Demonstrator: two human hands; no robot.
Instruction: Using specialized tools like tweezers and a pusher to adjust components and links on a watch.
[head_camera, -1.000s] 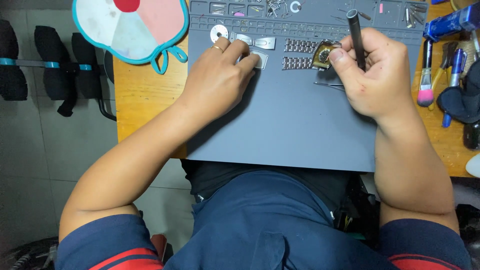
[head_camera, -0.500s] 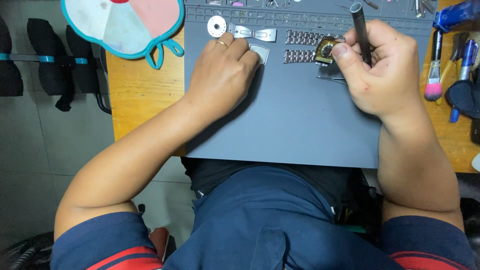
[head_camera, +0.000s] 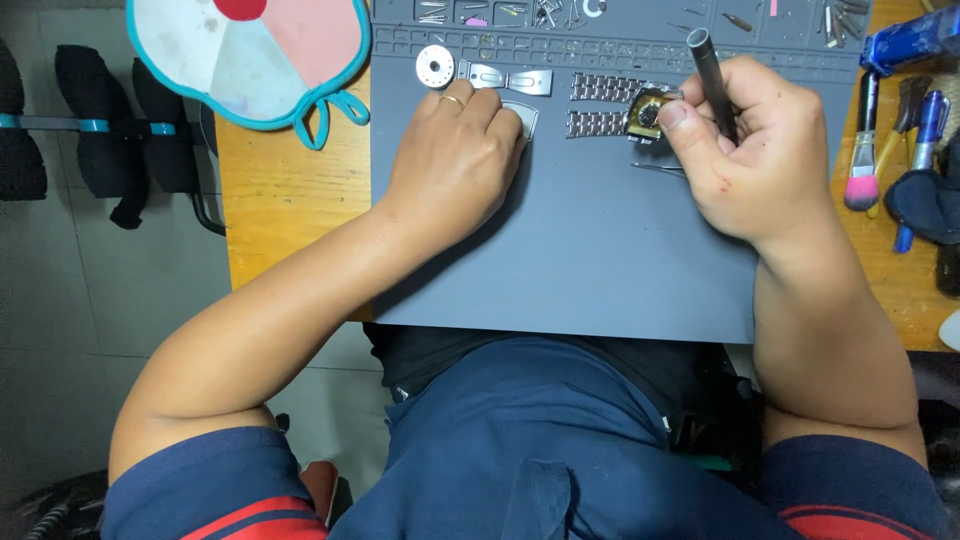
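My right hand (head_camera: 752, 150) grips a black pen-like tool (head_camera: 712, 72) upright, its thumb pressed against a small gold watch case (head_camera: 648, 112) on the grey work mat (head_camera: 590, 260). Two steel bracelet strips (head_camera: 600, 105) lie just left of the case. My left hand (head_camera: 455, 160), with a ring on one finger, rests fingers curled on the mat, its fingertips over a small silver piece (head_camera: 524, 116). A silver clasp (head_camera: 505, 77) and a round silver disc (head_camera: 434, 66) lie just beyond that hand.
Small parts and tools fill the mat's compartments (head_camera: 560, 14) along the far edge. A round pastel fan with teal rim (head_camera: 250, 50) lies on the wooden table (head_camera: 285, 200) at left. Brushes and blue-handled tools (head_camera: 880, 130) lie at right. Black dumbbells (head_camera: 110, 130) sit on the floor.
The view has drifted slightly; both hands stay in nearly the same places, the right hand still holding the tool at the watch case.
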